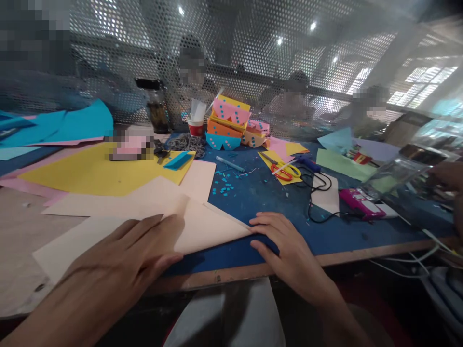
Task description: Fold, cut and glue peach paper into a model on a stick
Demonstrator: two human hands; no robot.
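Observation:
A sheet of cream paper [213, 226], folded over to a point on its right side, lies near the table's front edge. My left hand [144, 246] rests flat across its left part, fingers stretched out and the thumb along the near edge. At the pointed right corner, the fingertips of my right hand [280, 241] touch the paper, with the thumb held apart below them. More cream sheets [144, 197] are spread under and behind my left hand. What lies beneath the left palm is hidden.
Behind lie yellow paper [87, 171], a blurred pink item [132, 146] and blue paper [75, 123]. Decorated paper shapes [224, 140], a cup [196, 126], scissors [289, 171], a corded glue gun [309, 164] and blue scraps [224, 185] occupy the table. Another person's hand [448, 176] is at right.

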